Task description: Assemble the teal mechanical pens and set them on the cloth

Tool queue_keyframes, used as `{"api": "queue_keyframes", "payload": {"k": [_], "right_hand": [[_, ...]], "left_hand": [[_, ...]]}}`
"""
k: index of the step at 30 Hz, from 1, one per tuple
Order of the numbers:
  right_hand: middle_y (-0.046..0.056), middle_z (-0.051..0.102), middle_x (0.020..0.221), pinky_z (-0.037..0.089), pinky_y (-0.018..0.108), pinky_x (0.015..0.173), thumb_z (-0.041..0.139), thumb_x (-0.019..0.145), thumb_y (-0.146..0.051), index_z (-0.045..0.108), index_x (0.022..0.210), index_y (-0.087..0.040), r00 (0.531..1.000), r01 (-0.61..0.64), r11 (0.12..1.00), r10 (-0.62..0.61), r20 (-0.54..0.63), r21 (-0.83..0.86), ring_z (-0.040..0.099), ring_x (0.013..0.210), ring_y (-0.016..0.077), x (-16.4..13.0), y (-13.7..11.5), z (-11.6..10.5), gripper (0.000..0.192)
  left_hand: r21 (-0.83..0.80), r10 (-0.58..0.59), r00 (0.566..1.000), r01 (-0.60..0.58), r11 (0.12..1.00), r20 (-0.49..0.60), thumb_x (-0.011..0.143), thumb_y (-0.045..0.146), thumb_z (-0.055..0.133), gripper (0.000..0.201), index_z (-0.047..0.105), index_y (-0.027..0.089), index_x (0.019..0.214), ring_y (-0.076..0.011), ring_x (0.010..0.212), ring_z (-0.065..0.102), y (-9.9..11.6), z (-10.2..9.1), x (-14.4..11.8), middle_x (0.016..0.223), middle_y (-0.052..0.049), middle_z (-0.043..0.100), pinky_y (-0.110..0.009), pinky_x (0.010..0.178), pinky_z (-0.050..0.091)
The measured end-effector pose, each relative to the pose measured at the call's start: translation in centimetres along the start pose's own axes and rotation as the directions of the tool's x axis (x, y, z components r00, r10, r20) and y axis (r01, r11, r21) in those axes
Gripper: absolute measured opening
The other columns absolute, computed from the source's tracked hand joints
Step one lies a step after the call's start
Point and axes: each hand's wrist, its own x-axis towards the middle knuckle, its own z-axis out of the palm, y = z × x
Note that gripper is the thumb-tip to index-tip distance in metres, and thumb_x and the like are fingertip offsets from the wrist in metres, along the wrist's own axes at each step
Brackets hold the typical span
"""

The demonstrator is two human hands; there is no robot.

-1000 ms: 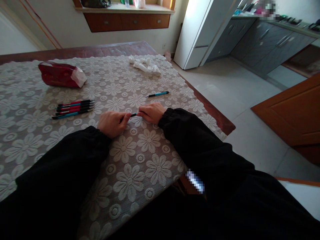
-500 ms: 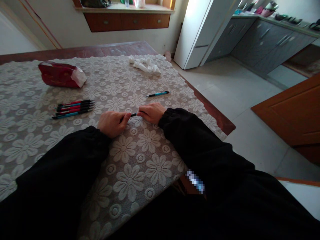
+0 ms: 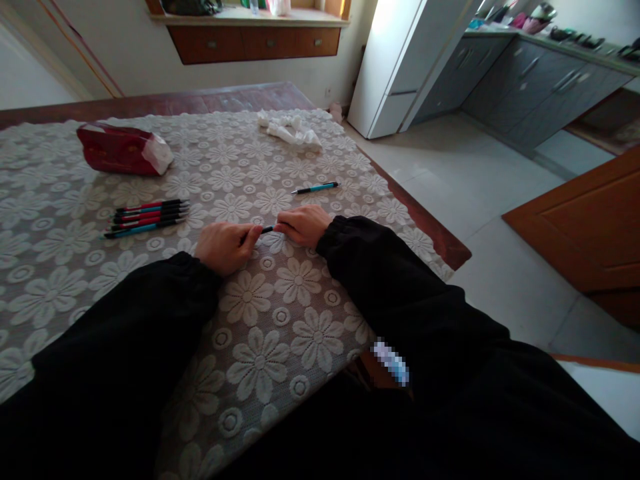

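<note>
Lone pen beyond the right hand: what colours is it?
The lone pen is light blue and black, seen best in the head view.

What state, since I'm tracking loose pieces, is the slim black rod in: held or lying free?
Held: the bare left hand and bare right hand grip the rod, a short stretch showing between.

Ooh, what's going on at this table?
Someone's left hand and right hand are both gripping a thin dark stick, probably a pen, over the flowery tablecloth. Much of it is hidden. One blue pen lies alone just beyond the right hand. More pens, red and blue, lie side by side to the left, with a red pouch behind them.
</note>
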Motion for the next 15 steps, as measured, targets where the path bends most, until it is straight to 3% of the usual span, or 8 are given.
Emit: {"api": "queue_keyframes", "payload": {"k": [15], "right_hand": [[0.007, 0.075, 0.095, 0.019, 0.032, 0.064, 0.036, 0.109, -0.049, 0.072, 0.104, -0.018, 1.000, -0.008, 0.999, 0.009, 0.028, -0.038, 0.055, 0.073, 0.0167, -0.03, -0.17, -0.25, 0.047]], "left_hand": [[-0.011, 0.011, 1.000, -0.011, 1.000, 0.001, 0.104, 0.054, 0.023, 0.064, 0.072, 0.022, 0.077, -0.0244, 0.065, 0.061, -0.21, 0.15, 0.00, 0.071, -0.010, 0.072, -0.036, 0.058, 0.023]]}}
